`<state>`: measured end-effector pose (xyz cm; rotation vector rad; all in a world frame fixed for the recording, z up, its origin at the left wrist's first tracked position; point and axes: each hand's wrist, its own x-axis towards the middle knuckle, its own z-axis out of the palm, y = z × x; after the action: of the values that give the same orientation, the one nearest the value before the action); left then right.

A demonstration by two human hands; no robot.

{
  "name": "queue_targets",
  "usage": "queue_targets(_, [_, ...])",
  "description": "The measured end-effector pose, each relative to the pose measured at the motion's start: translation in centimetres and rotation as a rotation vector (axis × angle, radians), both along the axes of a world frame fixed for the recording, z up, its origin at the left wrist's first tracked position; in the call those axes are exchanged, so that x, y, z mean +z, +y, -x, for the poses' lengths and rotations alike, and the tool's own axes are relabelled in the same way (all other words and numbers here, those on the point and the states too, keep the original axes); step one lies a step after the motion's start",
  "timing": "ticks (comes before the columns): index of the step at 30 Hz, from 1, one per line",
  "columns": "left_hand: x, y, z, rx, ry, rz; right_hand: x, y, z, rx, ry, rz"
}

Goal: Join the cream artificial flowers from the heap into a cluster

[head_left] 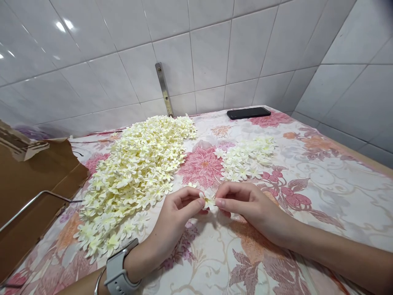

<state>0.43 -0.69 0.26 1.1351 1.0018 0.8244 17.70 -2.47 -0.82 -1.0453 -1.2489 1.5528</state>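
Between my two hands, just above the tablecloth, is a small white artificial flower (209, 200) with a yellowish centre. My left hand (181, 209) pinches its left petals between thumb and fingers. On the other side my right hand (245, 200) has thumb and forefinger closed on the right petals. A large heap of pale yellow-white flowers (138, 159) spreads to the left of my hands. Beyond my right hand lies a smaller group of similar flowers (245, 159). The undersides of my fingers are partly hidden.
A floral tablecloth (346, 196) covers the table. A black phone (248, 112) lies near the tiled wall (211, 53). At the left stands an open cardboard box (39, 176), with a bent metal rod (33, 205) in front. A metal bracket (164, 90) is against the wall.
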Motion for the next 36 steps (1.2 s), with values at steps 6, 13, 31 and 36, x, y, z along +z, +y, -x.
queue_targets(6, [0.1,-0.2,0.0,0.026,0.083,-0.065,-0.1,0.0,-0.1,0.001,0.041,0.026])
queue_targets(13, [-0.3,0.5,0.2,0.187,0.092,-0.113,0.0,-0.1,0.0,-0.019,0.138,0.079])
queue_targets(31, [-0.2,0.4,0.1,0.198,0.083,-0.096,0.0,0.6,-1.0,-0.433,-0.013,-0.035])
queue_targets(36, [-0.1,0.3,0.0,0.168,0.099,-0.094,0.9,0.8,-1.8,-0.619,-0.020,-0.131])
